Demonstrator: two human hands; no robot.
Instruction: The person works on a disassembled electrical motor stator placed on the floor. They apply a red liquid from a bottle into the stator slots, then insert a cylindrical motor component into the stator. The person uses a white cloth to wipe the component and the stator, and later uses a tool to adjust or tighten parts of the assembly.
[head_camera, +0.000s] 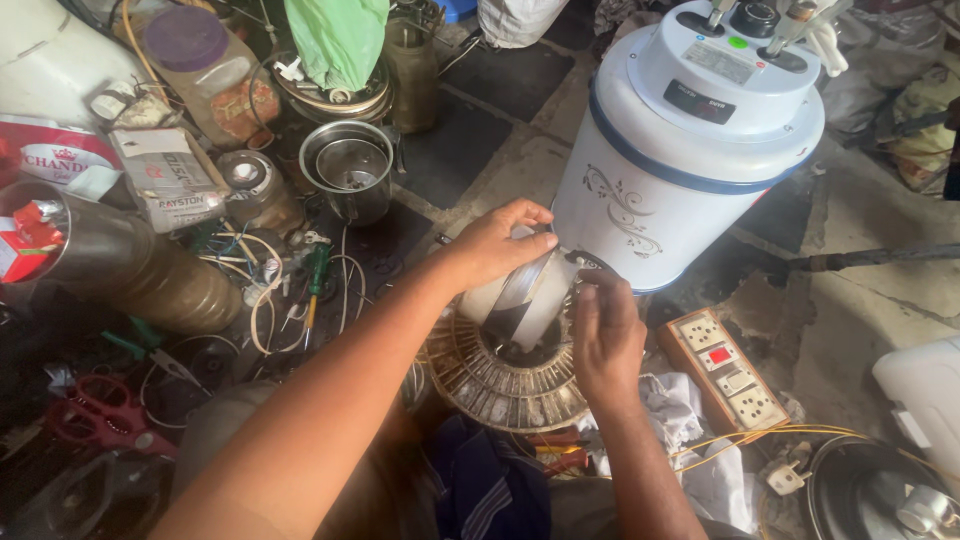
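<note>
**Head view: two hands working a roll of tape beside a white cylindrical appliance**

Surroundings, lying about on a cluttered stone floor:
- White cylindrical appliance (690, 140) with a blue band, standing tilted at upper right, just behind the hands.
- Round wire fan guard (500, 385), lying directly under the hands.
- Wooden switchboard (725, 368) with sockets and a red switch, lying just right of the right wrist; yellow wire (760, 438) trailing from below it.
- Steel pot (350, 170), standing open at upper centre, well apart from the hands.
- Green-handled screwdriver (317, 272) resting among loose white wires, left of the left forearm.
- Large metal cylinder (140, 270) lying on its side at far left.
- Red-handled scissors (95, 412) lying at lower left.
- White cloth (680, 405) crumpled beneath the right forearm.

Grip:
- Left hand (497, 245) is curling over the top of a white roll of tape (525, 295), fingers wrapped round its upper edge and grasping it.
- Right hand (605, 335) is pinching with thumb and fingertips at the roll's right edge, where it is nearly touching the appliance's lower rim; exactly what the fingertips are gripping is too small to tell.
- Roll is sitting between both hands, above the fan guard.
</note>
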